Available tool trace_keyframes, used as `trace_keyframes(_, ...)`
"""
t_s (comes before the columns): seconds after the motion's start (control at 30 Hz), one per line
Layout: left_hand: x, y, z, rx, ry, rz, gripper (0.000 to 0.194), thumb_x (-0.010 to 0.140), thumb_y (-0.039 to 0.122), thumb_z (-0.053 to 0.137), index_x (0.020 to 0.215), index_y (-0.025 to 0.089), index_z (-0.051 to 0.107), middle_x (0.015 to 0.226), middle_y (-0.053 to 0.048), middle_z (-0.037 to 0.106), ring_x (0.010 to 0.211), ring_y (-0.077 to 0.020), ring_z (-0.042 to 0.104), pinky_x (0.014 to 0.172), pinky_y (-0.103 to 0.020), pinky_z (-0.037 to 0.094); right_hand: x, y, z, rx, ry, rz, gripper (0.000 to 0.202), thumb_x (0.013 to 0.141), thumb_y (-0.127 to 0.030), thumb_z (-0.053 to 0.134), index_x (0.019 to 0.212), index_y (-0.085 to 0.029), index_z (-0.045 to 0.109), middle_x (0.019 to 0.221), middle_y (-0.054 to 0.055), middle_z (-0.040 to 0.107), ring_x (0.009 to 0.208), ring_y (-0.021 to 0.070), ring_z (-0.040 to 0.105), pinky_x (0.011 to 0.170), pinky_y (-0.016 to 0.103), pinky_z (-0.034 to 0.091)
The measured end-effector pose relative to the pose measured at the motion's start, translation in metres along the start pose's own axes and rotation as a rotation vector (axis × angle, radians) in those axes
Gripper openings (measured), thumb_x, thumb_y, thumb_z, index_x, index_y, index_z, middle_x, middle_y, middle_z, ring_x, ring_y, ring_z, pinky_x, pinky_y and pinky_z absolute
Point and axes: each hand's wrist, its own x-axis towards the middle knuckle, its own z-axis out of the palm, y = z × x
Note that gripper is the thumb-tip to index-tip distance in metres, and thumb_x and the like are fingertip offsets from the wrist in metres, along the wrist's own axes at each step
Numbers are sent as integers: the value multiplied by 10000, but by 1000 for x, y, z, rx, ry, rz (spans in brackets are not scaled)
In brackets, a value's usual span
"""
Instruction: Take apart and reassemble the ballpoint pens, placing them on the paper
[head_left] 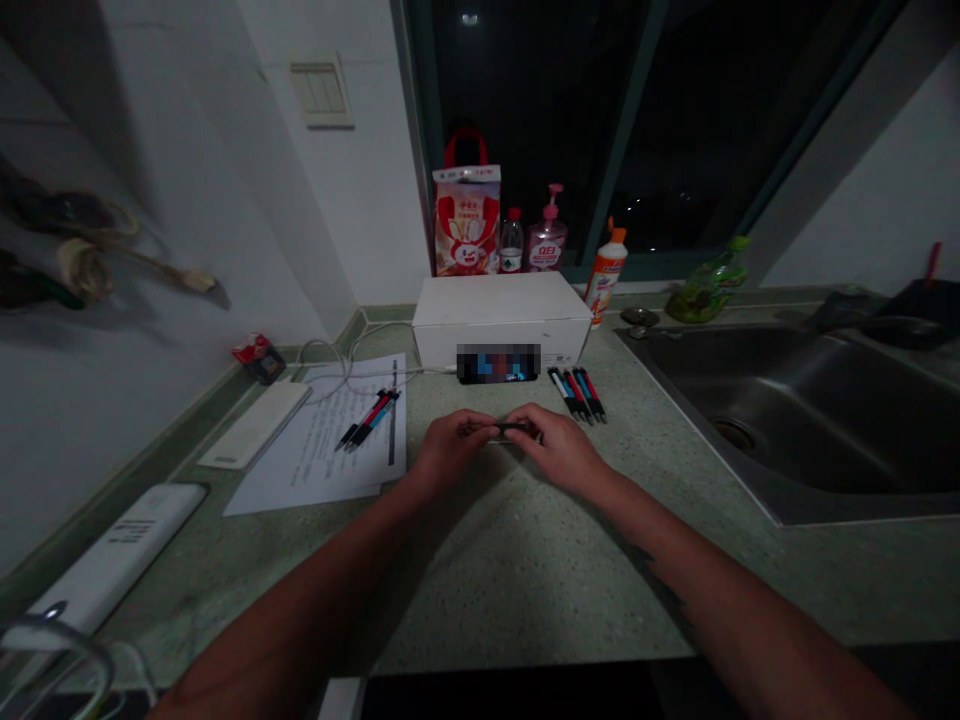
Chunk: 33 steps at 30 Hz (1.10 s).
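Both my hands meet above the middle of the counter, fingertips pinched together. Between them lies a slim dark pen [514, 427], held level and mostly hidden by the fingers. My left hand [457, 440] is closed on its left end, and my right hand [559, 445] grips the right end. Just right of my right hand several pens [577, 394] lie side by side, with black, white, red and blue parts. To the left, more pens [369, 420] rest on printed paper sheets [315, 440]. A phone [499, 364] leans upright in front of my hands, its screen partly blurred.
Behind the phone stands a white box [502, 305]. Bottles and a red bag [466, 220] line the window. A steel sink [825, 410] is set into the right side. At left are a white flat box [255, 425], a cable [349, 350] and a long white device [120, 550].
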Motion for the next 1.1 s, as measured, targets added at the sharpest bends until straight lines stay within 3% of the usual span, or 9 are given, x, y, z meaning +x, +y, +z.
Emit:
trace_keyframes(0.07,0,0,0,-1,-2,2,128,767,271,758,856,179,751,859,-45,796,827,-198,739,780,-313,576,0,1,1,-5,-6,-1,173,991,-330,572,1006,-215,701,898,30,738,802,174,655,723,282,445)
trace_keyframes(0.2,1,-1,0,22,0,11,117,777,264,749,859,181,751,864,-51,798,827,-200,740,779,-319,577,1,1,1,18,8,8,222,918,-301,682,1121,-211,674,940,30,739,775,169,653,703,278,450)
trace_keyframes(0.33,1,0,0,9,-9,6,96,780,244,745,854,183,750,852,-46,795,814,-191,736,779,-314,569,1,1,0,14,-7,-13,164,996,-307,571,972,-211,703,901,33,743,818,180,660,736,291,449)
trace_keyframes(0.5,1,0,1,22,9,-5,79,779,237,749,837,183,747,838,-50,791,801,-192,730,767,-313,563,0,1,1,12,-5,1,176,937,-322,673,1074,-211,683,893,24,732,772,176,646,700,281,437)
trace_keyframes(0.57,1,0,1,46,-3,1,89,787,243,743,854,185,751,858,-51,793,811,-191,728,764,-309,561,1,1,0,-22,-21,-7,140,980,-314,605,1001,-207,692,893,31,730,794,179,645,710,284,429)
trace_keyframes(0.63,2,-2,0,81,-17,6,101,797,256,737,871,189,753,869,-46,793,813,-187,724,761,-303,557,2,1,-1,-72,-37,-1,231,1025,-319,519,948,-200,701,904,47,731,826,188,647,731,295,424)
trace_keyframes(0.77,1,-6,0,204,-78,34,100,807,250,716,879,201,765,843,-32,780,784,-183,701,748,-299,540,3,3,-4,-143,-34,50,234,1022,-317,519,978,-198,716,947,51,729,869,188,649,754,292,420)
trace_keyframes(0.97,-5,-11,3,563,-223,259,79,749,206,758,812,235,796,818,-41,717,815,-220,636,758,-327,485,2,6,-4,-322,-167,75,133,937,-231,602,925,-214,733,967,37,699,824,166,644,680,266,388)
trace_keyframes(1.1,-2,-11,1,642,-116,239,101,837,202,680,855,213,779,872,-56,707,874,-216,626,808,-330,474,2,4,-2,-427,-190,80,162,955,-238,565,955,-219,725,992,51,694,842,177,652,668,271,382)
